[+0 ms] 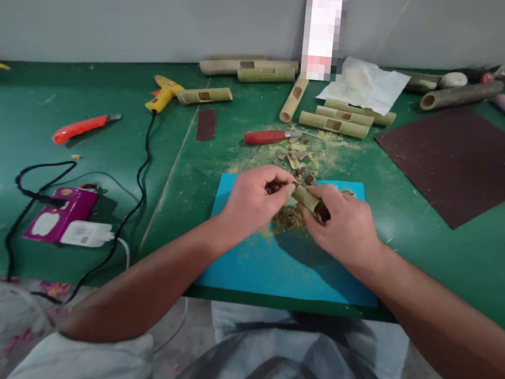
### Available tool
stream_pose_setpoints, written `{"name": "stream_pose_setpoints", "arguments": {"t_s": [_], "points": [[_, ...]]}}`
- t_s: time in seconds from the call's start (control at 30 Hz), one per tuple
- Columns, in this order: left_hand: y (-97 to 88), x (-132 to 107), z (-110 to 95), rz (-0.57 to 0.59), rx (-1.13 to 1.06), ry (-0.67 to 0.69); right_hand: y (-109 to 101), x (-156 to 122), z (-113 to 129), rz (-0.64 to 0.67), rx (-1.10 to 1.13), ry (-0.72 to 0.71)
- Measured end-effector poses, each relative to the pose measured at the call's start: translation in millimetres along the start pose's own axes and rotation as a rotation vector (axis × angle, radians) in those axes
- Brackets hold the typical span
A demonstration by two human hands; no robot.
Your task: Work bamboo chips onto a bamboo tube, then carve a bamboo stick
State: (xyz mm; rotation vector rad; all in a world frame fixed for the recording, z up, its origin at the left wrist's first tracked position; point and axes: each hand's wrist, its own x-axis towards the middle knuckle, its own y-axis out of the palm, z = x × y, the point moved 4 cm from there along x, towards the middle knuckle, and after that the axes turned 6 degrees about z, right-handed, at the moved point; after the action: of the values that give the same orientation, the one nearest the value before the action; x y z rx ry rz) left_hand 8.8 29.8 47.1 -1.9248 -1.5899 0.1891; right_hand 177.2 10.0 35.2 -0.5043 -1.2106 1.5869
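Note:
A short green bamboo tube is held over the blue sheet, its open end toward me at the right. My right hand wraps round the tube, thumb and fingers on either side of that end. At the tube's far left end my left hand is closed in a pinch. Something small and dark shows at its fingertips, too hidden to name. Bamboo shavings lie on the sheet below the hands, with broken chips beyond. A red-handled knife lies past the chips.
Several cut bamboo tubes lie toward the wall. A brown sandpaper sheet is at right, a small brown strip at left. Further left are a yellow glue gun, an orange cutter and a purple power strip with cords.

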Motion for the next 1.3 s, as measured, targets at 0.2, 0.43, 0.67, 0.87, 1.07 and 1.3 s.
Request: {"name": "stream_pose_setpoints", "arguments": {"t_s": [0.2,0.43,0.67,0.87,1.07,1.3], "points": [[0.4,-4.9,-3.1,0.028,0.025,0.052,-18.6,4.1,-13.3,-0.111,0.087,0.116],[-11.0,-6.7,-4.1,-0.184,0.083,0.167,-30.2,1.9,-14.9,-0.130,0.289,0.100],[-17.9,-12.2,-8.5,-0.296,0.086,0.294,-26.4,2.7,-17.8,-0.109,0.701,0.155],[-7.6,-10.9,-10.8,-0.132,0.113,0.324,-31.4,9.1,-24.9,-0.128,0.742,0.131],[11.5,-13.6,-12.6,0.052,0.273,0.401,-38.8,13.3,-20.9,-0.127,0.543,0.023],[22.0,-7.6,-2.9,0.172,0.260,0.309,-37.3,16.9,-22.6,-0.152,0.521,-0.044]]}}
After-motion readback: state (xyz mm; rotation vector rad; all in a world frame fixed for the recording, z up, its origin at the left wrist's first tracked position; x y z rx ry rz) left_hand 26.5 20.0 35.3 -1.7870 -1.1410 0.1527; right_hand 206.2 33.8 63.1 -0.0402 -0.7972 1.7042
